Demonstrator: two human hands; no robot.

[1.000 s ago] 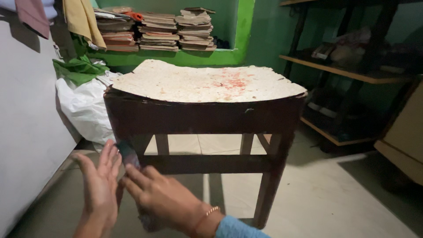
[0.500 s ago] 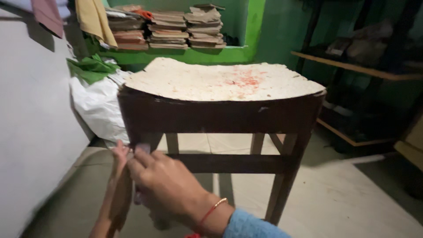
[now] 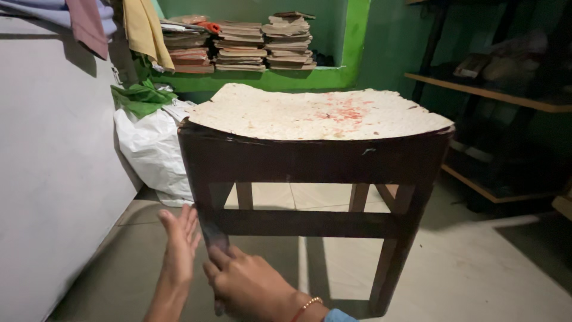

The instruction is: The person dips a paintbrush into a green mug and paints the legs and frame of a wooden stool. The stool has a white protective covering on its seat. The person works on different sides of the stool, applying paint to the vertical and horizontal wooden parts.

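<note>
Both hands at bench (image 3: 310, 158) front left leg (image 3: 210, 220). Left hand (image 3: 177, 244) open, fingers spread, flat beside leg. Right hand (image 3: 253, 286) curled around leg's lower part, gripping.

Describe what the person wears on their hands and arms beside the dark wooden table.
Both hands are bare, with no gloves or rings visible. The right hand has a thin red-and-gold bangle at the wrist and a light blue sleeve behind it. The left hand and forearm show no sleeve or jewellery.

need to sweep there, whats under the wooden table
Under the wooden table only bare tiled floor shows. Both hands, left hand and right hand, at the front-left leg cover the floor behind them.
</note>
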